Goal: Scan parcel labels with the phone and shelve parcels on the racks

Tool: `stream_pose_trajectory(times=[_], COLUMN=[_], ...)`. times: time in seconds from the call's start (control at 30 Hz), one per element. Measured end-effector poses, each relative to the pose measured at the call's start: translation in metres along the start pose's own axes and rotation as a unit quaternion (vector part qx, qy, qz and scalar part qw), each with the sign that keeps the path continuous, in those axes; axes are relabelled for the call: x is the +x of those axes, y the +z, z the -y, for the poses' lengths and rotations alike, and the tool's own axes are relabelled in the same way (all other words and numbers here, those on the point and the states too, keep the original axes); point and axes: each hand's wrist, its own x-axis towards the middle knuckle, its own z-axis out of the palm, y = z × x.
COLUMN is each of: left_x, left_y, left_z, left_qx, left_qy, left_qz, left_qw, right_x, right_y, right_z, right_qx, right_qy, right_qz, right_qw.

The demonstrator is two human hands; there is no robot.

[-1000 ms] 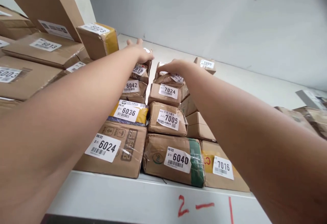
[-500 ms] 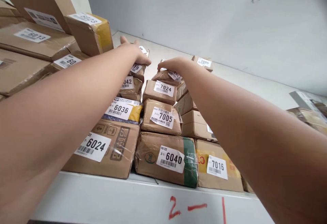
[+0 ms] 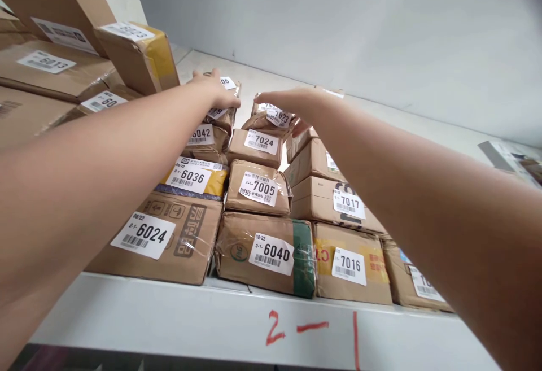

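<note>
Both arms reach up to the tops of parcel stacks. My left hand rests with its fingers apart on the upper parcels of the left stack, beside a parcel labelled 06. My right hand is arched over the parcel labelled 7023, its fingers spread around the top and right side. Below that parcel lie the ones labelled 7024, 7005 and 6040. Under my left hand are parcels 6042, 6036 and 6024.
A white shelf edge marked 2-1 in red runs along the bottom. Parcels 7016 and 7017 sit at the right. A small upright box and larger boxes fill the upper left. A grey ceiling is above.
The view has shifted, so the stacks appear further left and slightly higher. My right hand has moved to the right relative to the 7023 parcel, showing more of its label.
</note>
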Motion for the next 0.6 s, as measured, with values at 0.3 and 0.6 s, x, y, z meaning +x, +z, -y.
stream_pose_trajectory(times=[0.3, 0.6], left_x=[-0.053, -0.082], left_y=[-0.025, -0.035], left_z=[-0.021, -0.076], left_qx=[-0.042, -0.148], left_qy=[-0.018, 0.156], left_qz=[-0.013, -0.083], left_qw=[0.999, 0.973], right_x=[-0.073, -0.063], right_y=[0.001, 0.027], right_z=[-0.017, -0.029], right_qx=[0.041, 0.206], right_qy=[0.048, 0.021], right_qz=[0.047, 0.020], right_qw=[0.997, 0.978])
